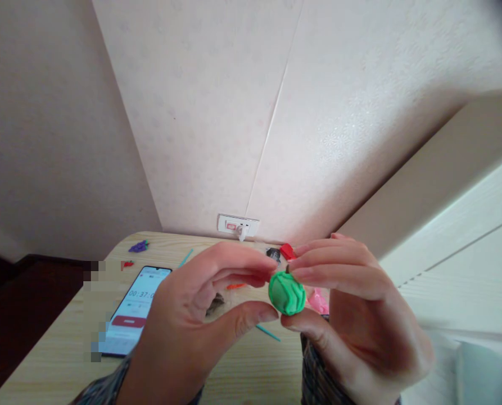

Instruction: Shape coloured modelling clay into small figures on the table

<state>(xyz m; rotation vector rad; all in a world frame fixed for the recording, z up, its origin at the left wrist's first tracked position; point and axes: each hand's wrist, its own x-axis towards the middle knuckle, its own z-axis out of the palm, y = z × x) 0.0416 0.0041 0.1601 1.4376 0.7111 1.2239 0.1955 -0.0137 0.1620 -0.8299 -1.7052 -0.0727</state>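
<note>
"As both hands are raised above the tabletop (234, 374), where is the green ball (286, 295)?"

"Between the fingertips, towards the right end of the tabletop and off its surface. The dark stem (288, 269) points up."

"State of the fingers?"

"Right hand (366, 320): thumb beneath the ball, fingertips at its top beside the stem. Left hand (183, 315): thumb and index finger pinch at its left side, the palm hollow. How hard either hand presses, I cannot tell."

"Nearby items?"

"Red piece (287, 251) and dark lump (273, 254) near the far edge; pink piece (318, 301) just beside the right hand; teal stick (268, 333) below the ball, partly hidden. Purple cluster (139, 246) by the far left corner, phone (128, 306) towards the left edge."

"Risks noted?"

"The ball looks soft, in my judgement. Too firm a pinch could flatten the wavy ridges; a fingertip pushing sideways could bend or loosen the stem. Should both thumbs ease together, the ball could drop and dent on the stick or tabletop. A low sweep of the left wrist could nudge the phone."
</note>
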